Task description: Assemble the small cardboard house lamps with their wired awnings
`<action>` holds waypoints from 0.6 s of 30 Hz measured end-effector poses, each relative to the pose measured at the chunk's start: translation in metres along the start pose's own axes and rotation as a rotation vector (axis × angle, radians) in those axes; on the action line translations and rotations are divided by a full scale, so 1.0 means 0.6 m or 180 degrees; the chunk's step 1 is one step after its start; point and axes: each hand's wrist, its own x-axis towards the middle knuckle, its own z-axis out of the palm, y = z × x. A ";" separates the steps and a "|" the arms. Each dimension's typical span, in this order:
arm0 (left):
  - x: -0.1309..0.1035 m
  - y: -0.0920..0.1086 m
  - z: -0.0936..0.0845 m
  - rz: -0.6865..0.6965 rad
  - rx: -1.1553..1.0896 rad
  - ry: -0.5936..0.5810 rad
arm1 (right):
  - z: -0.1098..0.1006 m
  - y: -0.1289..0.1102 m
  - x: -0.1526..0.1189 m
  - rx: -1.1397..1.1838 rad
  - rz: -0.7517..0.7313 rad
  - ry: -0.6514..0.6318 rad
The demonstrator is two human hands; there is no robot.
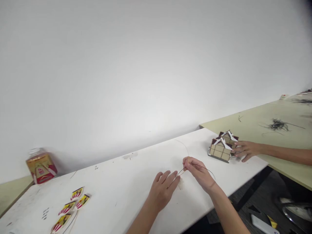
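Note:
My right hand (198, 174) pinches a thin dark cord (206, 168) between thumb and fingertips, above the white table. One end of the cord curves out to the right past the hand. A tan strand also shows at the pinch, and a pale one arcs up behind it. Palm down and low over the table, my left hand (163, 190) has its fingertips on the other side of the cord; its thumb is hidden. The two hands are a short way apart.
A co-worker's hand (246, 150) touches several small house-shaped pieces (220, 150) at right. Several red-and-yellow tags with cords (65, 208) lie at left, near an amber bottle (41, 167). Dark strands (278, 125) are heaped on the yellowish table (253, 125). A wall stands behind.

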 end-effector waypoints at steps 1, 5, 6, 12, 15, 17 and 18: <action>0.002 0.003 -0.002 -0.0005 -0.0053 -0.0050 | -0.001 0.001 -0.003 0.0127 -0.0036 0.0168; 0.002 0.006 -0.010 -0.0066 -0.0291 -0.0161 | -0.009 0.001 -0.012 0.0792 0.0142 0.0779; 0.000 0.005 -0.010 -0.0099 -0.0346 -0.0185 | -0.016 -0.001 -0.013 0.0931 0.0174 0.0925; -0.016 -0.003 -0.005 -0.0424 -0.0550 -0.0335 | -0.125 -0.013 -0.017 0.0986 -0.0082 0.2267; -0.021 -0.004 -0.001 -0.0604 -0.0618 -0.0330 | -0.210 -0.007 -0.010 0.0487 -0.0201 0.3544; -0.022 -0.004 0.000 -0.0696 -0.0667 -0.0319 | -0.260 0.002 -0.001 0.0099 -0.0050 0.3981; -0.022 -0.004 0.001 -0.0743 -0.0687 -0.0318 | -0.280 0.006 0.005 -0.0113 0.0071 0.3972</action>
